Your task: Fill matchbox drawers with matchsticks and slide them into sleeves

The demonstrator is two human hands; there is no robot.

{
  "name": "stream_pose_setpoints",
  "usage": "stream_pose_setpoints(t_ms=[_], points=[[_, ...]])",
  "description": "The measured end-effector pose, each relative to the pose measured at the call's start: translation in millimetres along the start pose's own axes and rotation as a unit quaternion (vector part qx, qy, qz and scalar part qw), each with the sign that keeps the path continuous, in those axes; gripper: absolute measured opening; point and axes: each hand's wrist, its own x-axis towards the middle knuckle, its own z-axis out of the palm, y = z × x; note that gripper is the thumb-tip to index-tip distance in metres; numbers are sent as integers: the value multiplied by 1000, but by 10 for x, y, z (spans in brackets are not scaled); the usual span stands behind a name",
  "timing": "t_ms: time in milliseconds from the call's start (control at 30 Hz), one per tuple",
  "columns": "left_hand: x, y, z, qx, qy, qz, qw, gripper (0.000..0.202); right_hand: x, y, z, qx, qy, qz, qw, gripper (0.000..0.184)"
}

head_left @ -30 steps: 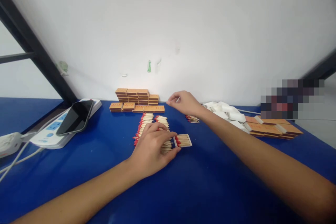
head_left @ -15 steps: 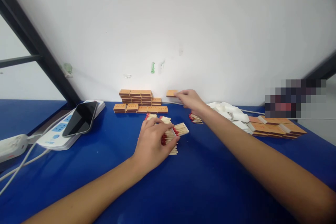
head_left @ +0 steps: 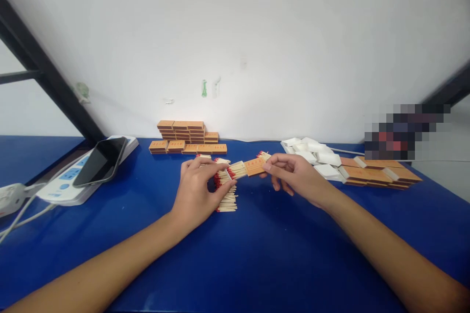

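Between thumb and fingers, my left hand (head_left: 200, 183) grips a white matchbox tray (head_left: 238, 170) filled with red-tipped matches. My right hand (head_left: 292, 173) pinches an orange matchbox sleeve (head_left: 256, 167) by its right end. The sleeve's left end meets the tray's right end; whether the tray has entered it I cannot tell. Under and beside my left hand lies a pile of loose matches (head_left: 228, 203), partly hidden by the fingers. A smaller bunch of matches (head_left: 263, 155) shows behind the sleeve.
Stacked matchboxes (head_left: 189, 137) stand by the wall at back left. White empty trays (head_left: 312, 151) are heaped at the right, beside a stack of orange sleeves (head_left: 378, 176). A phone (head_left: 101, 161) rests on a power strip (head_left: 58, 193) at the left, with cables around it.
My right hand has brought the orange sleeve down from near the wall to the tray's right end. My left hand keeps its grip on the tray. The view has shifted slightly.
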Motion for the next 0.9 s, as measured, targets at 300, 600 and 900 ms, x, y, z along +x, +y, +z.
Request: stream_pose_setpoints(t_ms=[300,600,900], points=[[-2,-1,-10,-43,-19,9,999,47,-17,91,-91,-4,-1,-5,1000,43],[11,19,-23,-46,-18,8,999,47,-70,92,28,20,-35,-41,998,63],[-5,16,-4,-64,-24,54,996,80,-197,81,372,24,-121,-41,991,66]])
